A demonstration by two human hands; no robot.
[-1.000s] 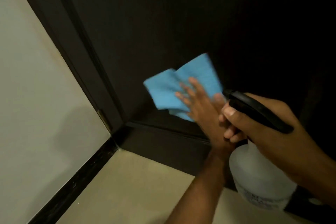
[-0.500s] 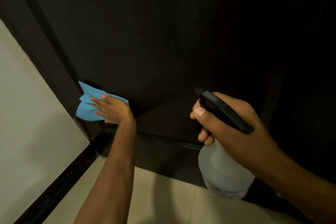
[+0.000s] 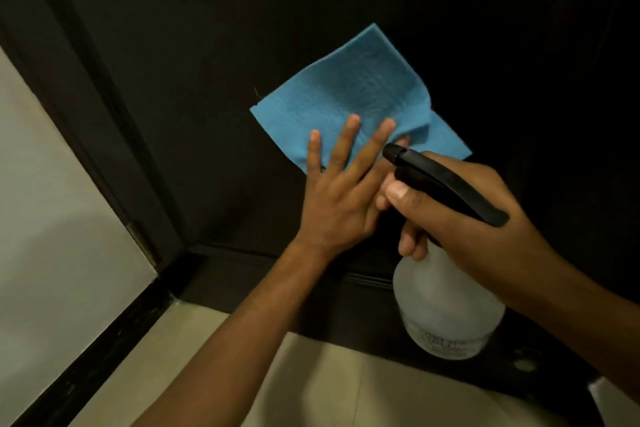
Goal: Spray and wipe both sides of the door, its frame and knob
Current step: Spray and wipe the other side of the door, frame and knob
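- Left hand (image 3: 337, 198) flat, fingers straight and spread, pressing a blue cloth (image 3: 349, 99) against the dark door (image 3: 194, 80).
- Cloth spread out above and beyond the fingertips, low on the door panel.
- Right hand (image 3: 464, 215) just beside the left, wrapped around the black trigger head of a spray bottle (image 3: 446, 315).
- Bottle's cloudy body hanging below that grip, near the door's bottom edge.
- Dark door frame (image 3: 86, 135) off to the left hand's far side, against a pale wall (image 3: 52, 236).

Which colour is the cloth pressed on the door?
Light blue, plain; the cloth shows in the head view, under the left hand.
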